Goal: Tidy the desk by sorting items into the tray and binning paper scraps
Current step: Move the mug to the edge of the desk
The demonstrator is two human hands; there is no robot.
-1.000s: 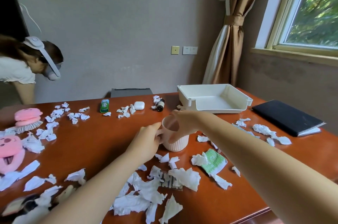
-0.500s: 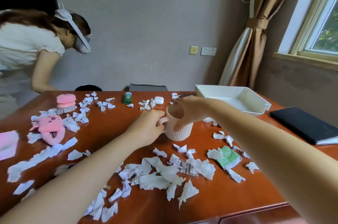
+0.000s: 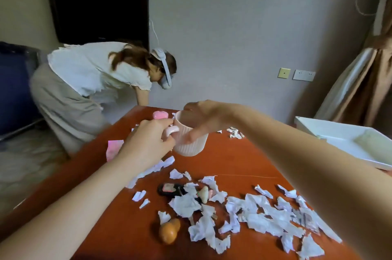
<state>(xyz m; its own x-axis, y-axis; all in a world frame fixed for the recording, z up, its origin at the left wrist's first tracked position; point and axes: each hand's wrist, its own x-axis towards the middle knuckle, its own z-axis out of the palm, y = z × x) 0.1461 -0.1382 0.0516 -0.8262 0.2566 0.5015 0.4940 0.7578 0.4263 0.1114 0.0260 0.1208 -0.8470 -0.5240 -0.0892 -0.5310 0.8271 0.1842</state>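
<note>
Both hands grasp a pale pink ribbed mug point(image 3: 192, 143). The left hand point(image 3: 148, 143) curls its fingers through and around the mug's rounded handle point(image 3: 171, 130), while the right hand point(image 3: 203, 118) clamps over the rim from above, thumb pressed down the near wall and fingers draped over the far edge. The mug tilts slightly; whether its base touches the reddish-brown desk point(image 3: 233, 164) or hangs just above it cannot be told.

Torn white paper scraps point(image 3: 250, 213) lie scattered over the desk nearer the camera, thickest toward the right. Among them sit a small dark object with a pink face point(image 3: 169, 188), a small cream-coloured figure point(image 3: 204, 194) and an orange gourd-shaped object point(image 3: 169, 231). A pink sheet point(image 3: 113, 149) rests by the left edge, just beyond the left hand, and a pink item point(image 3: 160, 115) shows behind the mug. The white tray point(image 3: 347, 143) stands at the right, well apart from the mug. Beyond the desk's far corner, a second person point(image 3: 95, 81) in a white top bends forward, wearing a headset.
</note>
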